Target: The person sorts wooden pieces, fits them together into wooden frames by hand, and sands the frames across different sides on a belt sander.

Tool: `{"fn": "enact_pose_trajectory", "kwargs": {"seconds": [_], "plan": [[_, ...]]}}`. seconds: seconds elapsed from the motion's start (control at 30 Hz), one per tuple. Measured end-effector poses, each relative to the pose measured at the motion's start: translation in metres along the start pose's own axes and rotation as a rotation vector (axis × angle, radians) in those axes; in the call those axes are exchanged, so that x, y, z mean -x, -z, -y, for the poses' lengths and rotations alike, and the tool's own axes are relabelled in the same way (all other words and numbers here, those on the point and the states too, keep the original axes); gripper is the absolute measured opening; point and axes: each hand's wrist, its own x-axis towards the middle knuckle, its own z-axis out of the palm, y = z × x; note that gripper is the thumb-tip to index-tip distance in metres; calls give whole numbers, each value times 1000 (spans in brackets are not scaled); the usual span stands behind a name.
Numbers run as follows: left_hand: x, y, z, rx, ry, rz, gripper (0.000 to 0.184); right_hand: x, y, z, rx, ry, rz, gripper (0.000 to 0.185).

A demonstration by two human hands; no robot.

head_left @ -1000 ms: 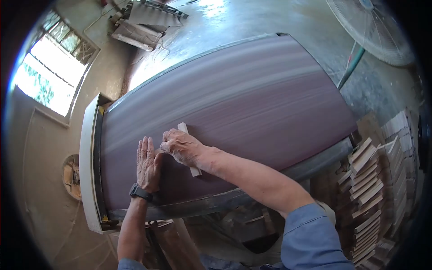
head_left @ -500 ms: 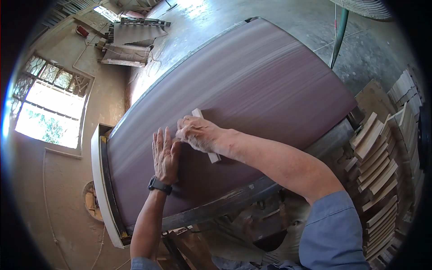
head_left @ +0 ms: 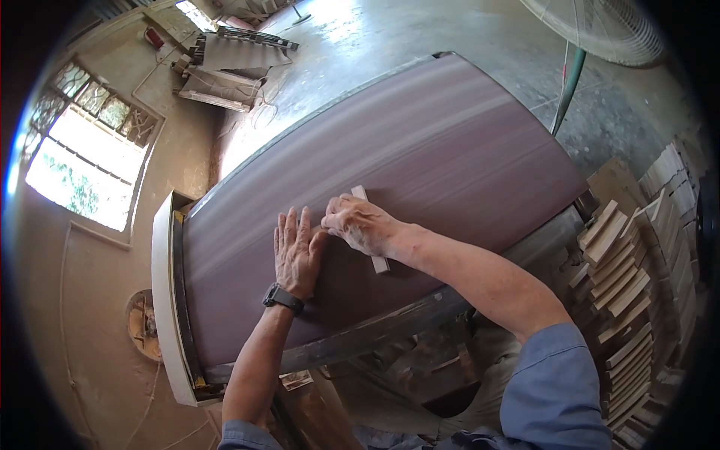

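My right hand is closed around a short, pale wooden strip, which lies across a wide purple-brown sanding belt. Both ends of the strip stick out past the fingers; its middle is hidden beneath them. Just to the left, my left hand is held flat over the belt with its fingers stretched out. Its thumb reaches the right hand's fingertips, and whether it also touches the strip is hidden. A black watch sits on the left wrist.
A pale end board borders the belt at left, and a metal rail runs along its near side. Stacked wooden strips stand at right. A large fan is at the upper right, a barred window at left.
Both hands have moved to the right along the belt, and the wooden strip has moved with them. The camera view has shifted slightly, showing more of the fan.
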Motion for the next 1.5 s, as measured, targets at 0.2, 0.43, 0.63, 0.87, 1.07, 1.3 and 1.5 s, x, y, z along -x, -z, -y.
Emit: {"fn": "enact_pose_trajectory", "kwargs": {"seconds": [0.2,0.43,0.63,0.87,1.07,1.3,1.5], "plan": [[60,15,10,15,10,-69,60,11,-11,54,-187,19,-33,8],[112,79,-12,735,-190,37,75,39,58,104,-252,-128,84,15],[104,147,-49,620,-448,-104,56,36,118,114,-631,-416,265,18],[39,140,-70,624,-137,-328,14,47,141,82,-1362,-595,-151,40],[17,116,-69,1026,327,-97,30,57,122,68,179,-39,-652,32],[24,95,-69,1144,422,5,31,60,94,81,86,14,-178,15],[31,59,-39,371,220,-113,74,53,69,71,135,-95,-53,11]]}}
